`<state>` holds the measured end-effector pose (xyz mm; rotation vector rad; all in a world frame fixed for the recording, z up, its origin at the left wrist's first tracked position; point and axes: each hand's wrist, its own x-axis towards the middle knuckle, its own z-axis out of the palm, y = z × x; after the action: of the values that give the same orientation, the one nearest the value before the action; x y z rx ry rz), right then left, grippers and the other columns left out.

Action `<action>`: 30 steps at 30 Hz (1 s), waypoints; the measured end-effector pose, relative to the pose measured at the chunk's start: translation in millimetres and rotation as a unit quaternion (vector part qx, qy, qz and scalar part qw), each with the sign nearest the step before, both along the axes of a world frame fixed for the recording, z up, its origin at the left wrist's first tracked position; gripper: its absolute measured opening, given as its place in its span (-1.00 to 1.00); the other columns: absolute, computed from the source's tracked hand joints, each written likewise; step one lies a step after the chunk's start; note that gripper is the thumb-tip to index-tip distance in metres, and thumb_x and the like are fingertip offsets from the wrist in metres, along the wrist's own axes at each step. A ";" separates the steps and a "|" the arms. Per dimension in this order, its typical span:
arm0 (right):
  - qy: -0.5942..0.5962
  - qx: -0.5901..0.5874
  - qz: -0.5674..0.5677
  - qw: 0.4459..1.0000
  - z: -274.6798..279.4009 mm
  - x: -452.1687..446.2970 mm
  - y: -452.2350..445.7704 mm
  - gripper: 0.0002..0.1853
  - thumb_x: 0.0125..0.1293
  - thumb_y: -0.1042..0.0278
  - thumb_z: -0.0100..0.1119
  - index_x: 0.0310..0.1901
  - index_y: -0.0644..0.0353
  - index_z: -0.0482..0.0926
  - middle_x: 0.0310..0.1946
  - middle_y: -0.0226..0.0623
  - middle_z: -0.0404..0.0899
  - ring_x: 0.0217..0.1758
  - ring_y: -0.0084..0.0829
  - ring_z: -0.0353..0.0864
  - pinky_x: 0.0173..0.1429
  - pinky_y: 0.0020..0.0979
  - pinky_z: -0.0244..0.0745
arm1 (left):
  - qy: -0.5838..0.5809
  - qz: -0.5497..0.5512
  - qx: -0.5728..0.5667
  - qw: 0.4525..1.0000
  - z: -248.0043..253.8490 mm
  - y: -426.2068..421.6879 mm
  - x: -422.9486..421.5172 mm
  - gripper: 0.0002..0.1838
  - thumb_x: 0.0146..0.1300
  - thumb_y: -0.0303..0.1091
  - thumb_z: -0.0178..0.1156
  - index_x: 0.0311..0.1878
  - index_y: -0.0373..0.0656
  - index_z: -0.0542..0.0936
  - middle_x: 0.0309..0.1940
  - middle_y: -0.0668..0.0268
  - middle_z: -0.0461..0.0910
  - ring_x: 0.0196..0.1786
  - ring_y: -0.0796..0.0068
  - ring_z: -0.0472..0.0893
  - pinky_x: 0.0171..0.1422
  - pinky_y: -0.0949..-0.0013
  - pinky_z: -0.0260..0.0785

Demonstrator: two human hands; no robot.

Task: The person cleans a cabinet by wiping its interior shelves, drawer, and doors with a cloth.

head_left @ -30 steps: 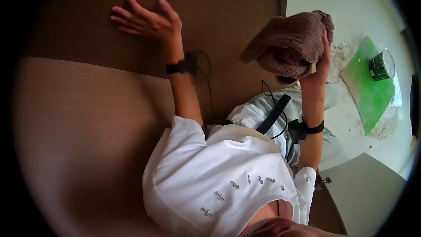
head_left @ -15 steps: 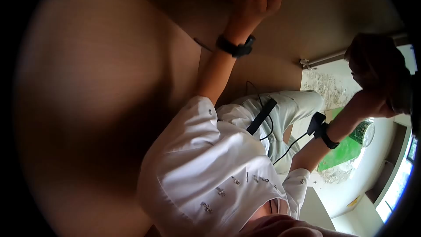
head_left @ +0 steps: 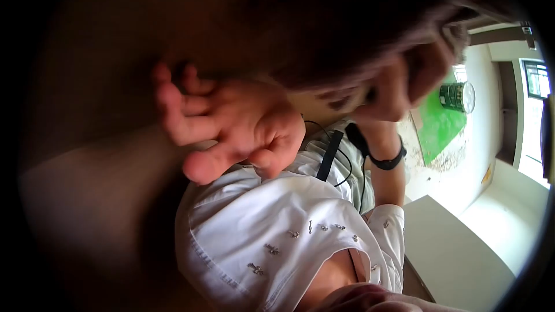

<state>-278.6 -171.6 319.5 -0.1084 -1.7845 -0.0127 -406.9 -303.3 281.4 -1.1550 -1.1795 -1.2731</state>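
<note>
My left hand (head_left: pixel 243 121) is raised in front of my chest with the palm showing. Its fingers are apart and partly bent, and nothing lies in it. To its right, my right hand (head_left: pixel 399 84) has its fingers closed around a dark cloth (head_left: pixel 347 34). The cloth spreads across the upper part of the view, close to the camera, and is blurred. It hides part of the brown wooden surface behind it. A black band (head_left: pixel 390 162) sits on my right wrist.
A green bucket (head_left: pixel 457 97) stands on a green sheet (head_left: pixel 442 127) on the stained floor to the right. Below it is a pale panel (head_left: pixel 457 248). A window (head_left: pixel 536 81) is at the far right. A thin black cable (head_left: pixel 347 164) hangs by my waist.
My left hand has come back from the wooden surface toward my chest, palm now showing. My right hand has swung inward from the far right, bringing the cloth in front of the camera.
</note>
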 end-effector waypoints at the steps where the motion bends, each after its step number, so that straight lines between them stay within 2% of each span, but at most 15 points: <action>1: -0.032 0.018 0.026 0.999 -9.7 -5.8 -7.5 -0.65 -0.13 0.19 0.30 -0.19 -0.26 0.72 -0.06 -0.32 0.58 -0.02 -0.28 0.54 0.06 -0.27 0.43 | -0.012 0.003 -0.003 1.000 -3.0 -1.8 -0.6 -0.49 0.42 -0.05 -0.22 0.22 -0.23 0.38 0.20 -0.02 0.33 0.23 -0.05 0.31 0.32 -0.12 0.08; 3: -0.049 0.011 0.009 0.999 -42.9 -31.3 -33.9 -0.72 -0.10 0.14 0.27 -0.26 -0.42 0.70 -0.09 -0.56 0.60 -0.06 -0.37 0.56 0.05 -0.34 0.42 | -0.040 0.016 -0.011 0.999 -16.7 -1.8 0.4 -0.52 0.42 -0.08 -0.21 0.15 -0.24 0.43 0.14 0.00 0.38 0.17 -0.01 0.36 0.27 -0.09 0.15; 5: -0.035 0.008 0.024 0.999 -73.4 -45.6 -40.4 -0.75 -0.08 0.13 0.27 -0.28 -0.47 0.68 -0.09 -0.67 0.59 -0.07 -0.41 0.56 0.05 -0.36 0.42 | -0.081 0.038 -0.016 0.996 -38.0 1.4 4.0 -0.54 0.41 -0.12 -0.21 0.09 -0.25 0.49 0.08 0.01 0.43 0.11 0.03 0.41 0.22 -0.05 0.23; 7: -0.113 -0.003 0.067 0.991 -97.4 -47.9 -37.6 -0.76 0.10 0.06 0.20 -0.17 -0.33 0.70 -0.13 -0.50 0.61 -0.05 -0.36 0.54 0.12 -0.24 0.38 | -0.142 0.067 -0.029 0.987 -75.1 7.2 8.7 -0.56 0.40 -0.15 -0.20 0.03 -0.26 0.55 0.01 0.02 0.48 0.05 0.07 0.46 0.17 -0.02 0.30; 10: -0.208 0.043 0.093 0.973 -174.2 -42.5 -24.3 -0.74 0.08 0.10 0.19 -0.14 -0.36 0.67 0.00 -0.66 0.53 0.10 -0.47 0.54 0.11 -0.34 0.39 | -0.251 0.084 -0.017 0.964 -161.6 15.0 19.2 -0.59 0.39 -0.17 -0.12 0.00 -0.26 0.57 0.02 0.03 0.44 0.06 0.07 0.43 0.17 0.03 0.30; 13: -0.283 0.056 0.106 0.952 -235.6 -26.1 -1.1 -0.68 0.09 0.10 0.19 -0.07 -0.27 0.66 0.02 -0.57 0.51 0.07 -0.41 0.54 0.08 -0.26 0.39 | -0.282 0.058 0.052 0.956 -241.3 40.7 36.1 -0.60 0.38 -0.16 -0.10 0.00 -0.27 0.55 0.05 0.00 0.38 0.08 0.04 0.40 0.19 0.01 0.26; 14: -0.278 0.057 0.111 0.952 -240.6 -19.1 2.2 -0.68 0.09 0.10 0.19 -0.07 -0.27 0.66 0.02 -0.57 0.51 0.07 -0.41 0.54 0.08 -0.26 0.39 | -0.303 0.074 -0.019 0.950 -250.1 40.7 44.2 -0.60 0.37 -0.16 -0.10 0.01 -0.27 0.55 0.05 -0.01 0.37 0.06 0.02 0.40 0.19 0.01 0.25; 16: -0.340 -0.016 0.078 0.937 -246.7 -4.8 6.2 -0.68 0.12 0.14 0.16 -0.06 -0.19 0.65 -0.04 -0.46 0.51 -0.03 -0.33 0.52 0.06 -0.18 0.39 | -0.345 0.088 -0.142 0.924 -245.1 42.5 63.3 -0.63 0.33 -0.19 -0.05 0.01 -0.24 0.55 0.02 -0.05 0.38 0.02 -0.05 0.39 0.17 -0.03 0.21; 18: -0.333 -0.052 0.055 0.940 -256.3 7.5 17.6 -0.67 0.14 0.17 0.13 -0.03 -0.16 0.62 -0.07 -0.38 0.50 -0.04 -0.24 0.48 0.03 -0.14 0.38 | -0.339 0.050 -0.211 0.915 -234.2 52.2 75.0 -0.63 0.29 -0.19 0.00 0.03 -0.20 0.56 0.02 -0.03 0.40 0.02 -0.07 0.40 0.14 -0.05 0.22; 20: -0.347 -0.119 -0.014 0.930 -266.6 23.0 27.5 -0.60 0.14 0.21 0.09 0.06 -0.02 0.57 -0.01 -0.31 0.48 0.06 -0.15 0.43 0.07 -0.13 0.38 | -0.332 0.016 -0.273 0.903 -224.1 70.4 91.2 -0.62 0.27 -0.18 0.06 0.07 -0.17 0.55 0.01 0.00 0.43 0.03 -0.07 0.42 0.13 -0.05 0.23; 22: -0.322 -0.196 -0.053 0.925 -286.0 46.1 50.2 -0.62 0.12 0.26 0.11 0.01 0.08 0.59 -0.03 -0.21 0.52 0.04 -0.06 0.47 0.07 -0.11 0.39 | -0.332 -0.032 -0.370 0.867 -221.7 94.8 106.9 -0.59 0.24 -0.16 0.13 0.10 -0.17 0.53 0.01 0.09 0.48 0.06 0.03 0.47 0.16 0.03 0.28; 24: -0.223 -0.306 -0.048 0.925 -315.4 77.1 70.6 -0.64 0.10 0.27 0.16 -0.04 0.13 0.62 -0.09 -0.12 0.58 0.01 0.01 0.51 0.06 -0.09 0.39 | -0.284 -0.140 -0.409 0.856 -232.6 123.2 119.9 -0.61 0.23 -0.18 0.16 0.06 -0.19 0.55 0.00 0.14 0.52 0.07 0.08 0.48 0.17 0.07 0.29; 25: -0.241 -0.382 -0.048 0.891 -306.6 91.7 75.0 -0.68 0.09 0.28 0.21 -0.11 0.18 0.64 -0.17 -0.08 0.60 -0.02 0.02 0.53 0.04 -0.09 0.42 | -0.269 -0.180 -0.413 0.851 -230.5 131.5 130.1 -0.62 0.22 -0.20 0.17 0.04 -0.18 0.56 -0.01 0.16 0.54 0.07 0.09 0.48 0.17 0.07 0.29; 28: -0.185 -0.452 -0.054 0.871 -275.5 108.0 57.3 -0.72 0.12 0.35 0.18 -0.12 0.23 0.60 -0.16 -0.07 0.58 -0.01 0.01 0.53 0.02 -0.11 0.45 | -0.230 -0.251 -0.448 0.827 -201.1 138.4 141.0 -0.70 0.20 -0.25 0.20 -0.04 -0.17 0.59 -0.03 0.17 0.57 0.09 0.11 0.48 0.22 0.09 0.27; 30: -0.066 -0.478 0.055 0.874 -254.9 101.4 37.5 -0.71 0.14 0.34 0.17 -0.11 0.25 0.58 -0.14 -0.04 0.56 -0.02 0.02 0.51 0.03 -0.11 0.45 | -0.178 -0.234 -0.391 0.872 -171.4 127.6 138.5 -0.74 0.22 -0.27 0.18 -0.08 -0.16 0.60 -0.01 0.19 0.57 0.12 0.13 0.49 0.25 0.08 0.27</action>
<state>-177.2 -134.1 64.6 -0.7278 -1.7782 0.9751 -268.4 -175.6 110.0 -1.9436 -1.8661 -1.4438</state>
